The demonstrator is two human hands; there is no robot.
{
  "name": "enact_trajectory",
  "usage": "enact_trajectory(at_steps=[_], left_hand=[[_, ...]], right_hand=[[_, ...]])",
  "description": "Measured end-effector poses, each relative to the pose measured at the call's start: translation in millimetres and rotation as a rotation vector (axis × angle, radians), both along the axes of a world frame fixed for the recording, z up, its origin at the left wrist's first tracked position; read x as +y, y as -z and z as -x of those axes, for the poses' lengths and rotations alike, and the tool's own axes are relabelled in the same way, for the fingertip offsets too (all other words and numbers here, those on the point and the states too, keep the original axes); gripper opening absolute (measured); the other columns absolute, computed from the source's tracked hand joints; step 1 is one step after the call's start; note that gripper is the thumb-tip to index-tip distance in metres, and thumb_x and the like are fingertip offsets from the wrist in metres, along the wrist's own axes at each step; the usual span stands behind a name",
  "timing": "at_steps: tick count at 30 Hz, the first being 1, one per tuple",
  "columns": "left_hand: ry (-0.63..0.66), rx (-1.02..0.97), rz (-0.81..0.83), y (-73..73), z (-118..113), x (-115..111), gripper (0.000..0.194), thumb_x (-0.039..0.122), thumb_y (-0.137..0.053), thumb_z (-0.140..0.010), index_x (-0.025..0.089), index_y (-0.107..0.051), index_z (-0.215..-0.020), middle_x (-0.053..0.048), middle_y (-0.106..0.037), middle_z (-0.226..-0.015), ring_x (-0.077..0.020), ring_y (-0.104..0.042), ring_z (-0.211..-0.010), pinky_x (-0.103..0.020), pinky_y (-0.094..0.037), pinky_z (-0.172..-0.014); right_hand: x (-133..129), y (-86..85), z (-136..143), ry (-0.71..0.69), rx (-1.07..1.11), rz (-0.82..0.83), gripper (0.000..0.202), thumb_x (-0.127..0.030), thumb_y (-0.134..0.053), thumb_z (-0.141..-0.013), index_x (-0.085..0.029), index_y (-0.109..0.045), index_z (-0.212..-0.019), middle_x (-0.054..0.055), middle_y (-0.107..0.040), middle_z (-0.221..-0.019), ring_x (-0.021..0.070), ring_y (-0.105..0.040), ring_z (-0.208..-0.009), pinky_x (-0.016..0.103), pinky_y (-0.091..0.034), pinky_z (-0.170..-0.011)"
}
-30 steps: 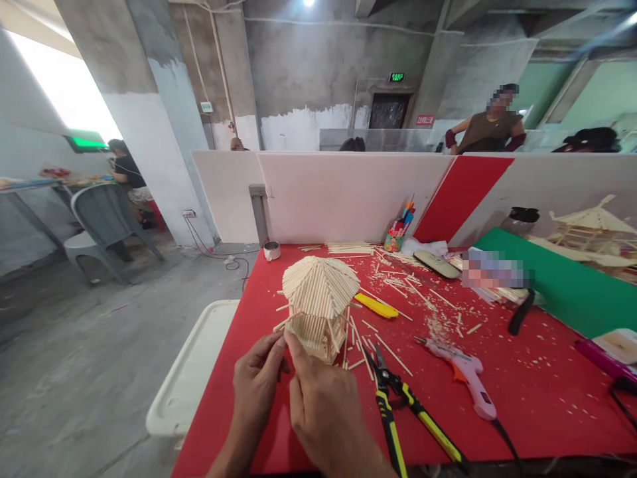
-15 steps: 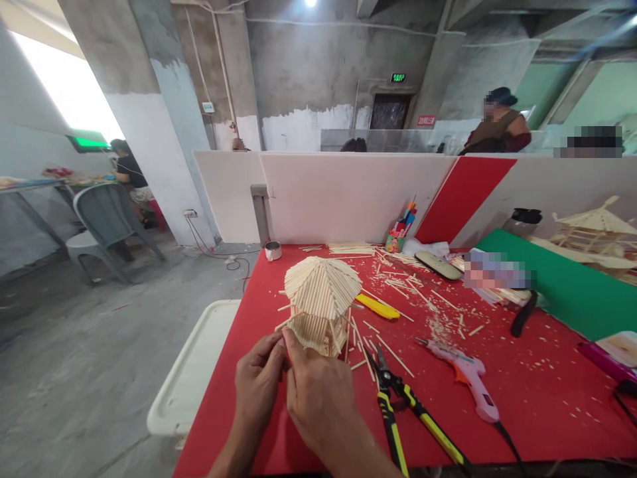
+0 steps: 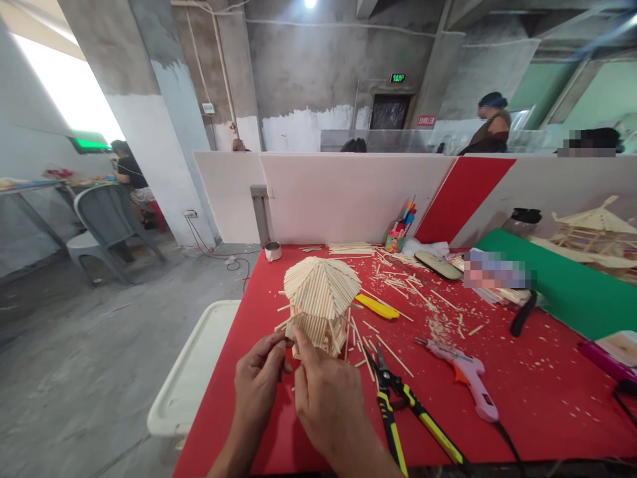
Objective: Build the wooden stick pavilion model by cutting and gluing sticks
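In the head view, the right grip [image 3: 328, 388] differs from half a second ago: its extended forefinger, then against the left fingertips, is now a little to the right, over the front of the stick model [image 3: 321, 285]. The left grip [image 3: 256, 378] keeps its place, narrow, thumb and forefinger together at the model's front left corner; whether a stick is pinched there I cannot tell. The right grip's other fingers are curled, and I cannot tell if they hold anything. The roofed model stands upright on the red bench [image 3: 547, 411], just beyond both grips, where it was. Far beyond the right grip, a person [image 3: 490, 129] behind the partition [image 3: 348, 199] has shifted leftward.

Beyond the right grip and to its right, a patterned cup [image 3: 395, 243] holds coloured pens [image 3: 409, 216]. Farther right, a jar [image 3: 520, 226] has a black lid; its contents are unclear.
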State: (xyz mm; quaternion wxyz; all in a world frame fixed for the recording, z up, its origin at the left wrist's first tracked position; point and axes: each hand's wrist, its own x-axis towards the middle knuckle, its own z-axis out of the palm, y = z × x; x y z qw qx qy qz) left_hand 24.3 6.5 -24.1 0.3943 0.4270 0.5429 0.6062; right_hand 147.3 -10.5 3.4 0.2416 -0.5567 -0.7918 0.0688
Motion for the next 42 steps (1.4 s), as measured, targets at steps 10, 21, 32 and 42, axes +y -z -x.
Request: enact_trajectory(at_steps=[10,21,32,42], left_hand=[[-0.008,0.046,0.004,-0.6,0.0,-0.2,0.023,0.031,-0.063,-0.073,0.012,-0.073,-0.083,-0.002,-0.066,-0.059,-0.0132,-0.056,-0.048,-0.024,-0.045,-0.047],[-0.02,0.08,0.032,-2.6,0.6,-2.5,0.026,0.033,-0.063,-0.074,0.012,-0.073,-0.085,-0.002,-0.066,-0.058,-0.0131,-0.055,-0.049,-0.024,-0.045,-0.048],[-0.034,0.05,0.104,5.1,4.1,-10.4,0.04,0.042,-0.073,-0.066,0.012,-0.074,-0.091,0.002,-0.06,-0.048,-0.0129,-0.053,-0.045,-0.023,-0.044,-0.045],[-0.001,0.102,0.14,1.5,12.9,-20.3,0.044,0.052,-0.074,-0.059,0.014,-0.076,-0.079,-0.002,-0.064,-0.055,-0.0093,-0.043,-0.039,-0.021,-0.038,-0.037]], right_hand=[[-5.7,7.3,-4.0,-0.015,0.078,-0.016,0.054,-0.014,-0.039,-0.085,-0.02,-0.043,-0.138,0.005,-0.071,-0.104,0.0179,-0.068,-0.083,0.026,-0.049,-0.068],[-7.8,16.8,-6.0,-0.025,0.101,-0.047,0.054,-0.013,-0.04,-0.081,-0.018,-0.048,-0.135,0.007,-0.072,-0.105,0.0184,-0.07,-0.083,0.026,-0.052,-0.067],[-19.2,42.2,-12.1,0.026,0.285,-0.15,0.032,-0.024,-0.038,-0.092,-0.023,-0.068,-0.104,0.005,-0.074,-0.086,0.0156,-0.07,-0.073,0.021,-0.048,-0.066],[-1.1,39.6,0.0,-0.008,0.444,0.159,0.038,-0.041,-0.046,-0.095,-0.021,-0.069,-0.073,-0.001,-0.068,-0.066,0.0106,-0.061,-0.06,0.018,-0.037,-0.054]])
